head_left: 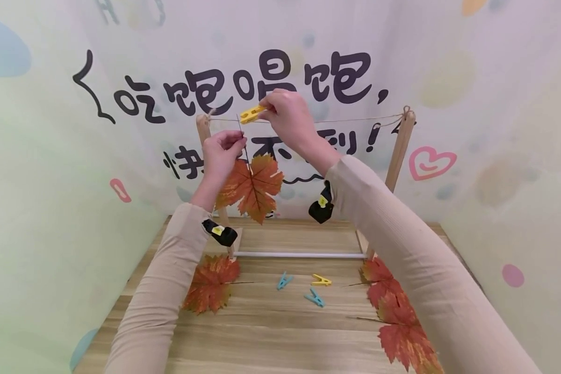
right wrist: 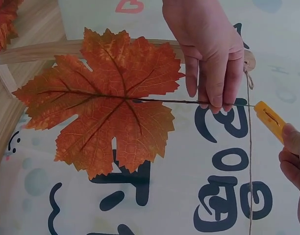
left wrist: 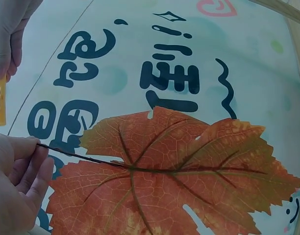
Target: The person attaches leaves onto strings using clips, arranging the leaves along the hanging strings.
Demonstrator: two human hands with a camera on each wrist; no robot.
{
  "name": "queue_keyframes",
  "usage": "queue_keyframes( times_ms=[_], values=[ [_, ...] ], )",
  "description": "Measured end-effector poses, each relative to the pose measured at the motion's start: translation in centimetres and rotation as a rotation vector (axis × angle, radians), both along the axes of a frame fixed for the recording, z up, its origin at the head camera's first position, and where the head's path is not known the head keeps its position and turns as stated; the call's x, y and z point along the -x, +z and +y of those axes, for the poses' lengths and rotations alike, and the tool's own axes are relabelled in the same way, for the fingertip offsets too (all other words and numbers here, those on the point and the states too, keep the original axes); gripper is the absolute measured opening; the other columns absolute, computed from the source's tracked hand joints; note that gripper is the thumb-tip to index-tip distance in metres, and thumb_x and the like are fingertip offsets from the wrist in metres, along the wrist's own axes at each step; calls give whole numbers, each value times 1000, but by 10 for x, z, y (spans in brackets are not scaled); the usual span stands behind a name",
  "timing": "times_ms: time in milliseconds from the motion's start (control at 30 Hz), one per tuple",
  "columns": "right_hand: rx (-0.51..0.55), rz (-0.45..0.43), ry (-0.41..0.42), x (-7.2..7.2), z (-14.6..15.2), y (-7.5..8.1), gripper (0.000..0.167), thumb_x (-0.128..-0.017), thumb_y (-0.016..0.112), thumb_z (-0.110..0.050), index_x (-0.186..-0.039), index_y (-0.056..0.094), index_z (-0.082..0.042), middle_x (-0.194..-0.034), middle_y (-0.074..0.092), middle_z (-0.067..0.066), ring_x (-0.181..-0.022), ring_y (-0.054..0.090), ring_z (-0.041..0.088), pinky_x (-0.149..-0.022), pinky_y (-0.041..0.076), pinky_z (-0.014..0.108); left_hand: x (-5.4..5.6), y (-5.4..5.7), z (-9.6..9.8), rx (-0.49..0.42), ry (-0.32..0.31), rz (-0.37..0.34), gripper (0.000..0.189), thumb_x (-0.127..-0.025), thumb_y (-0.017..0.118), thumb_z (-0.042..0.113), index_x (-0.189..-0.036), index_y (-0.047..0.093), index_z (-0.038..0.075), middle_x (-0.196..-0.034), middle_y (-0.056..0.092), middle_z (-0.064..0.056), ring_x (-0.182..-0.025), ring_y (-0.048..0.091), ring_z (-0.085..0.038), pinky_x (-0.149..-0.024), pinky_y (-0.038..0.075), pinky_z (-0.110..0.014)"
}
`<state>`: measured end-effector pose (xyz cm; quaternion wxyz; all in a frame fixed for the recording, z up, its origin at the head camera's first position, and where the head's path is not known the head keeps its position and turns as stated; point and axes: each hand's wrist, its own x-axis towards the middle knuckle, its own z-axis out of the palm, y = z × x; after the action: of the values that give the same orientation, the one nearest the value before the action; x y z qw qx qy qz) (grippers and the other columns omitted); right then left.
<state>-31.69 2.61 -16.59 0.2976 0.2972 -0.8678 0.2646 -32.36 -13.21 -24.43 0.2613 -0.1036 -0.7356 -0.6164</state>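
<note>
An orange-red artificial maple leaf [head_left: 252,188] hangs by its dark stem [left wrist: 86,157] from the left hand [head_left: 222,156], whose thumb and fingers pinch the stem. The stem's tip reaches up to the twine [head_left: 346,120] strung between two wooden posts. The right hand [head_left: 287,117] pinches a yellow clothespin [head_left: 251,114] just right of the stem tip, level with the twine. In the right wrist view the clothespin [right wrist: 270,120] has its nose close to the stem tip and the twine; whether it touches them I cannot tell.
On the wooden table [head_left: 271,332] lie two blue clothespins [head_left: 315,297] and a yellow clothespin [head_left: 321,280]. One leaf [head_left: 211,284] lies at the left, more leaves [head_left: 402,327] at the right. A white rod [head_left: 299,255] joins the feet of the left post [head_left: 203,129] and right post [head_left: 400,150].
</note>
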Motion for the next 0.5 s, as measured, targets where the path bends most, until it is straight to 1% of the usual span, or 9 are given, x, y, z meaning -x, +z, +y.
queue_keyframes(
  times_ms=[133,200,333,500],
  values=[
    [-12,-11,-15,4,-4,1,20,-83,66,-13,-99,69,-3,-93,65,8,-85,56,19,-77,42,25,-12,8,4,-2,-11,-15,21,-83,62,-1,-100,63,-12,-98,63,-26,-63,55,-2,-59,46,-12],
    [-22,-20,-19,5,-6,1,20,-83,65,-14,-99,68,-3,-94,65,8,-87,56,20,-79,42,25,-19,12,6,12,-2,-14,20,-83,61,-2,-100,62,-13,-98,63,-27,-64,55,-3,-60,46,-12],
    [-27,-32,-19,7,-8,1,20,-84,64,-13,-100,67,-2,-95,64,8,-89,55,19,-80,42,25,-25,15,8,39,14,-7,20,-83,61,-2,-99,62,-14,-96,63,-27,-64,55,-1,-62,46,-12],
    [-12,-30,-23,9,-10,1,20,-84,64,-12,-100,67,-2,-96,64,8,-89,57,18,-79,44,23,-23,13,8,26,11,2,19,-83,61,-3,-98,61,-15,-95,63,-28,-63,54,0,-61,46,-11]
  ],
)
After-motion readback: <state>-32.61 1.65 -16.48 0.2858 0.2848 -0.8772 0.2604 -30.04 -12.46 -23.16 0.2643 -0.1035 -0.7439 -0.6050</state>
